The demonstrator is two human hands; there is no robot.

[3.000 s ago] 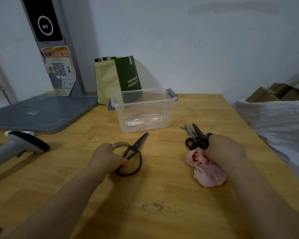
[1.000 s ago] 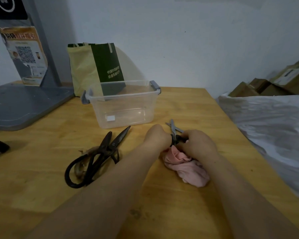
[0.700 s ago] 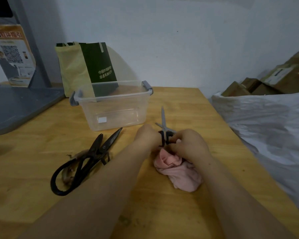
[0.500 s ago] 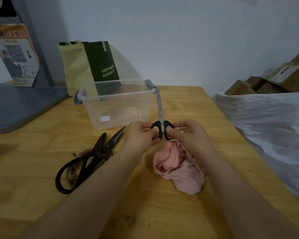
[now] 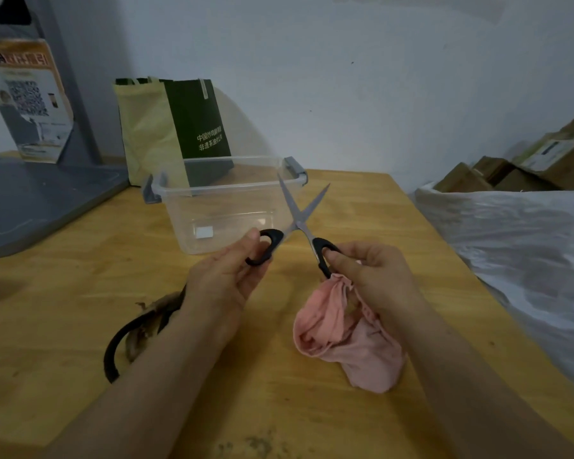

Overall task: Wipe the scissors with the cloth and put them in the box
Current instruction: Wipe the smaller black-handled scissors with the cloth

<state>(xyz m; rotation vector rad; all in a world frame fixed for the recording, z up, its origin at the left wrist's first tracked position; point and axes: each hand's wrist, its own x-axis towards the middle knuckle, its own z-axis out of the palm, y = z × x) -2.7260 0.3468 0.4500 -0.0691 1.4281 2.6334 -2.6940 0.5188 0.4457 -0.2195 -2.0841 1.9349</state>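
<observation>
**Wiping stage, seen from beside the worker.** Nearest, two bare forearms reach out over a wooden table (image 5: pixel 63 309); under the left forearm lies a pair of old black scissors (image 5: pixel 110 369), half hidden, with a frayed brownish scrap at the handle.

Beside the right wrist a crumpled pink cloth (image 5: pixel 345 346) rests on the tabletop; its upper end is gathered beneath the right hand (image 5: pixel 378 276), though whether the lower fingers clasp it cannot be told.

Just beyond, the left hand (image 5: pixel 222 283) curls thumb and fingers round one black loop of the small scissors (image 5: pixel 299 221); the right hand pinches the other loop between thumb and forefinger. The pair is held off the table, blades spread in an X and pointing away; the cloth does not touch the steel.

Behind the blades stands the clear box (image 5: pixel 232 207) with grey clips; nothing but a small white label shows in it.

Farther back are a green-and-yellow bag (image 5: pixel 186 127) against the wall, a grey stand (image 5: pixel 40 190) to the left, and white sheeting (image 5: pixel 527 246) and cartons (image 5: pixel 478 177) to the right.

Judged progress is early: the blades look ready for wiping, but no pair is boxed, so wiping and boxing of both pairs remain.
</observation>
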